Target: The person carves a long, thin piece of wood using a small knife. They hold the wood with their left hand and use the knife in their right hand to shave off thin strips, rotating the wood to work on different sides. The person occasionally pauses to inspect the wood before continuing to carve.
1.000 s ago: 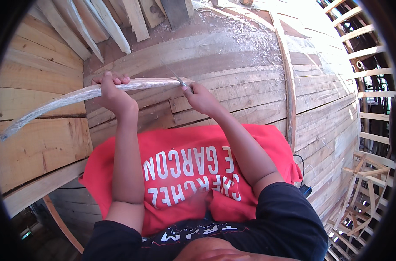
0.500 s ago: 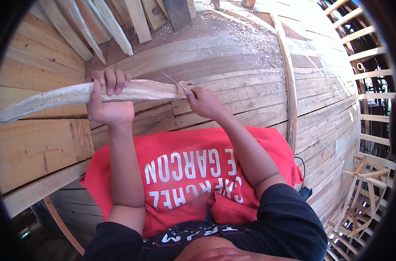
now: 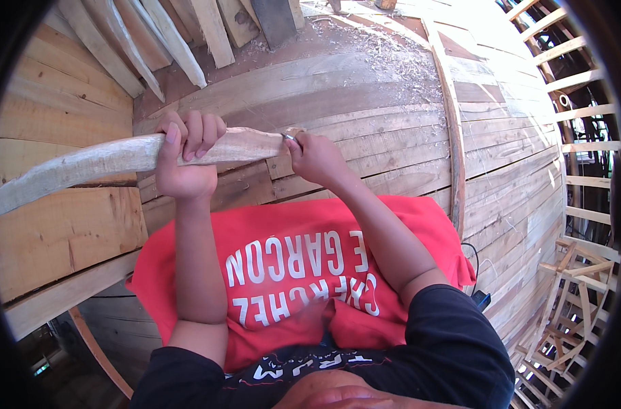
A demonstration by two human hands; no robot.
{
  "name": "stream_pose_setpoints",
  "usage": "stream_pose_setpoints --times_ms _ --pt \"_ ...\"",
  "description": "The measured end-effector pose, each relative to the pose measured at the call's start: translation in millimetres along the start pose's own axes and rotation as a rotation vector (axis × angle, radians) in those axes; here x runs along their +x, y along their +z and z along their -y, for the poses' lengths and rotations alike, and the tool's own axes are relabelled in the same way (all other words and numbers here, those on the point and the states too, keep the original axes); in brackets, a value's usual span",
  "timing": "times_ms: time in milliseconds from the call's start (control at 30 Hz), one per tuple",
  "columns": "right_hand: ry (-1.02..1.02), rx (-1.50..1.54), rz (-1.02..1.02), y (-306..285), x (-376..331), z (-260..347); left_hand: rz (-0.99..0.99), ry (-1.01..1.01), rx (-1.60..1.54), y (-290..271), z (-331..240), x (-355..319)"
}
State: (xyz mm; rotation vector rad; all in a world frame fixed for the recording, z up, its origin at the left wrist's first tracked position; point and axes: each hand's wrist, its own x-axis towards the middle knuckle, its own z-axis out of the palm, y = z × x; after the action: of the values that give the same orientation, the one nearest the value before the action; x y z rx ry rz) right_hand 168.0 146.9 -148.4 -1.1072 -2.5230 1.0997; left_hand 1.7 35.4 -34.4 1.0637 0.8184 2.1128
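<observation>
Largest item: a floor of brown wooden planks [image 3: 365,163], running beneath and beyond the person. A red cloth with white lettering [image 3: 304,215] lies across the lap, below both forearms. At left, broad yellowish wooden boards [image 3: 72,228]; at upper left, a row of rough-sawn wooden planks [image 3: 214,34] set side by side. At lower right, a light wooden slatted frame [image 3: 584,307], well apart from the hands.

Workpiece: a long, curved, pale wooden piece [image 3: 85,167], held crosswise above the floor and beyond the cloth; its left end reaches the picture's dark rim, its narrowed right end is at the right hand.

Left hand [image 3: 188,178]: fingers curled over the piece from its far side, thumb on the near side; firm grasp. Right hand [image 3: 317,158]: fingers closed around a slim metal tool [image 3: 290,137] laid against the narrowed end; seemingly a thin knife, though mostly covered and blurred.

Smallest: pale curled wood shavings [image 3: 399,61], scattered on the floor beyond the workpiece.
</observation>
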Motion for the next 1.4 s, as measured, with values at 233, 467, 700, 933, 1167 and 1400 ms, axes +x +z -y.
stream_pose_setpoints --times_ms 233,467,700,933,1167,1400 --pt "-0.049 0.028 -0.010 -2 -1 -13 0.055 -0.011 -0.021 1 0 -2" --pt "-0.040 -0.026 0.000 -8 -8 8 -0.055 -0.004 -0.037 -5 -1 -2" --pt "-0.005 -0.026 -0.007 -2 2 0 -0.072 0.005 -0.007 -5 1 2" --pt "0.064 0.065 0.069 6 3 -19 -0.005 -0.019 0.055 -10 -2 3" --pt "0.094 0.027 0.114 -1 6 -10 -0.567 0.237 0.136 37 -67 10" --pt "0.057 0.060 0.123 -6 4 -6 -0.303 0.121 0.011 24 -89 -9"
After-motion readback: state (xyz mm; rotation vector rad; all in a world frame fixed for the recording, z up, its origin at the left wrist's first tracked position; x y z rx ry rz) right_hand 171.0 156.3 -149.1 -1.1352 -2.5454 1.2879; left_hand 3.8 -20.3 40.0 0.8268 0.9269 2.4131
